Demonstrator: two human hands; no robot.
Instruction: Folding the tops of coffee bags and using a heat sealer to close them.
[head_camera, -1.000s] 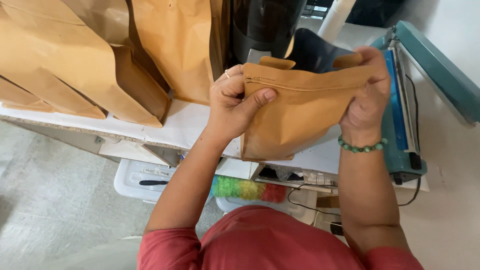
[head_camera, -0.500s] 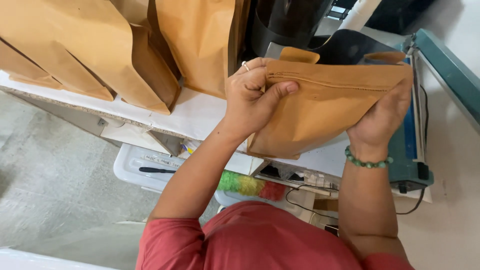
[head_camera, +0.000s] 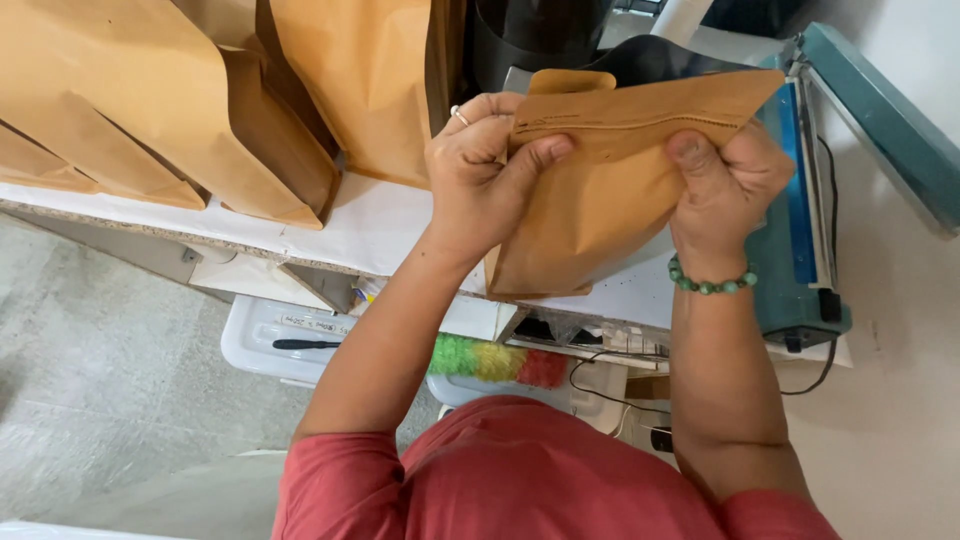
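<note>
Spare bags (head_camera: 150, 110) stood on the bench (head_camera: 350, 235) at left, apart from the work. L hand (head_camera: 485, 165) and R hand (head_camera: 725, 185) were both clamped on one brown pouch (head_camera: 600, 190), thumbs on its near face below the zip strip, held above the bench edge w/ the sealer (head_camera: 800, 250) just to the right. Risk, as I judged it: uneven pinching could've creased or skewed the top; a loose grip could've dropped it off the edge.

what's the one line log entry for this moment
left hand: grips pouch top edge | right hand: grips other end | pouch: kraft, held above bench | sealer: at right
</note>
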